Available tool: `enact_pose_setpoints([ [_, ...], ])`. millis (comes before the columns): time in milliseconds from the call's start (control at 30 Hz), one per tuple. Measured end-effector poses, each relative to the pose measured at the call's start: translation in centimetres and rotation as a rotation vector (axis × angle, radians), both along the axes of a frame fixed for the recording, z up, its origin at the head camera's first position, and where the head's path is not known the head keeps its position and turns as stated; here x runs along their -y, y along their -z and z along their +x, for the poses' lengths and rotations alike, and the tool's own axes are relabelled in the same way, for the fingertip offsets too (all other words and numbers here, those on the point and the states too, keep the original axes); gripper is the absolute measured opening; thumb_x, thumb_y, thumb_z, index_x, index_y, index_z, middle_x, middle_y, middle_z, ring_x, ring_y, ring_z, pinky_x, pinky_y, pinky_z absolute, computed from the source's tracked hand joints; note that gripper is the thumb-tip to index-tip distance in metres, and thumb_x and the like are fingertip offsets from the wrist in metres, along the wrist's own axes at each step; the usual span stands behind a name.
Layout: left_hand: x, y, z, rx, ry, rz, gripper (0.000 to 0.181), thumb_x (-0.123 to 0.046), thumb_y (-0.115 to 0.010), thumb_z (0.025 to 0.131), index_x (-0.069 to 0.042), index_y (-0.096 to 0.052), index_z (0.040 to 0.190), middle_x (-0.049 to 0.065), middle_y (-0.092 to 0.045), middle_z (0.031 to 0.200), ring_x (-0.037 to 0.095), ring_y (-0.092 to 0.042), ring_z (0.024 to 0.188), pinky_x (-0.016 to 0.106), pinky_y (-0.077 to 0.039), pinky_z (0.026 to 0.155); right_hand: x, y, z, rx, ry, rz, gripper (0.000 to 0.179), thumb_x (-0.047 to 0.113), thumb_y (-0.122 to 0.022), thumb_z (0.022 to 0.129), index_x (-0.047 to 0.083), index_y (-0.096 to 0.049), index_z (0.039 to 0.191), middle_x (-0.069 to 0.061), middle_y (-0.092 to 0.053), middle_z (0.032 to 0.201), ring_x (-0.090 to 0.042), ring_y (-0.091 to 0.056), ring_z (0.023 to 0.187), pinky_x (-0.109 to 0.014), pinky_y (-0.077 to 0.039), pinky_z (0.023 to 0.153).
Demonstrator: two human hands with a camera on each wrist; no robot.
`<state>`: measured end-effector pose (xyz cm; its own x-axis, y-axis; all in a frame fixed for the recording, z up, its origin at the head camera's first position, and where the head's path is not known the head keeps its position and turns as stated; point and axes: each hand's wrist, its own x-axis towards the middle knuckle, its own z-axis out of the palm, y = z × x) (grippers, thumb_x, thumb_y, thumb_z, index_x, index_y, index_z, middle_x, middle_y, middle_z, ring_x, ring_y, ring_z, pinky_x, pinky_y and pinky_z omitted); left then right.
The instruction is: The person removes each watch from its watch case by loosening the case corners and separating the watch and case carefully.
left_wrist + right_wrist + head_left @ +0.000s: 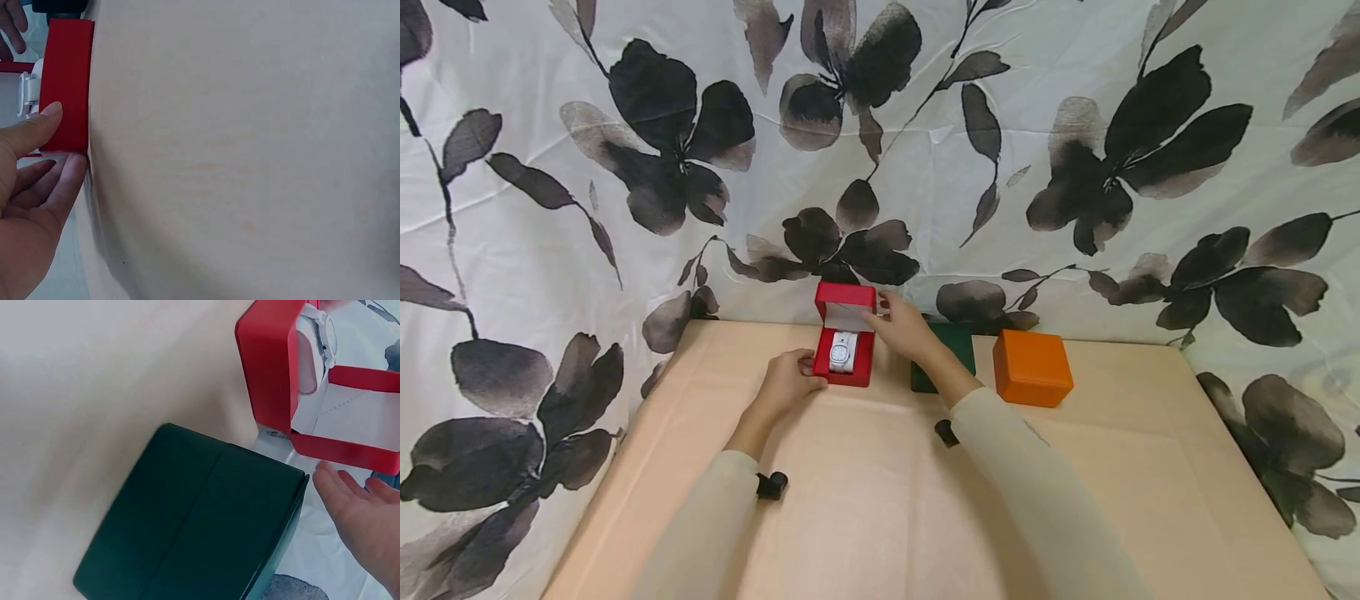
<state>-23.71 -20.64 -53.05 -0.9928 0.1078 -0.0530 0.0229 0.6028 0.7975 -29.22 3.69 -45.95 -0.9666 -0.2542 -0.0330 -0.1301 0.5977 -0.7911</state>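
One red box (864,362), one green box (187,515) and one orange box (1032,368) made three. There were one watch (842,354), one left hand (786,383) and one right hand (901,323), two black wrist devices (771,485) and one tabletop (865,500).

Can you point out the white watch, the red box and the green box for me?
White watch (840,353): head view, on its dial.
Red box (66,81): left wrist view, on its outer side.
Green box (203,515): right wrist view, on its broad face.
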Motion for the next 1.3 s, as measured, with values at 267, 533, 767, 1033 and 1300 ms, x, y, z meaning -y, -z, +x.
enact_pose_setpoints([
  [267,0.1,-1.7,0.1,-0.019,-0.003,0.052,0.074,-0.004,-0.085,0.082,0.005,-0.05,0.147,0.023,-0.063,0.139,0.034,-0.069,0.114,0.045,-0.059,0.097,-0.2,0.4,1.1,-0.022,0.063,-0.083,0.068,0.035,-0.067,0.1,0.007,-0.038,0.154,-0.018,-0.049,0.153,-0.036,-0.056,0.135,-0.049,-0.051,0.11],
  [533,0.1,-3.1,-0.3,-0.065,0.047,0.048,0.075,-0.003,-0.085,0.082,0.002,-0.049,0.148,0.024,-0.059,0.143,0.039,-0.067,0.118,0.047,-0.059,0.098,0.5,0.9,2.6,0.015,0.153,-0.261,0.064,0.029,-0.07,0.098,0.006,-0.039,0.149,-0.02,-0.047,0.153,-0.038,-0.053,0.138,-0.051,-0.05,0.11],
  [767,0.5,-4.2,-0.5,-0.118,0.088,-0.058,0.075,-0.004,-0.085,0.081,0.003,-0.051,0.147,0.024,-0.061,0.138,0.04,-0.066,0.117,0.05,-0.057,0.1,1.8,2.4,3.9,0.049,0.24,-0.357,0.057,0.025,-0.068,0.097,0.007,-0.04,0.144,-0.018,-0.047,0.152,-0.036,-0.052,0.137,-0.051,-0.051,0.109],
  [1033,0.3,-5.0,-1.4,-0.12,0.165,-0.155,0.073,-0.008,-0.084,0.083,0.002,-0.05,0.147,0.022,-0.057,0.144,0.039,-0.06,0.123,0.052,-0.055,0.102,2.2,3.5,5.4,0.045,0.302,-0.376,0.058,0.026,-0.07,0.098,0.007,-0.041,0.144,-0.017,-0.05,0.149,-0.035,-0.055,0.135,-0.049,-0.051,0.11],
  [1300,-0.2,-5.8,-2.1,-0.123,0.231,-0.21,0.074,-0.01,-0.085,0.082,0.004,-0.05,0.146,0.023,-0.058,0.142,0.04,-0.06,0.126,0.051,-0.052,0.107,2.5,5.3,6.2,0.087,0.269,-0.302,0.058,0.022,-0.07,0.098,0.009,-0.045,0.149,-0.016,-0.048,0.152,-0.035,-0.056,0.135,-0.049,-0.052,0.108],
])
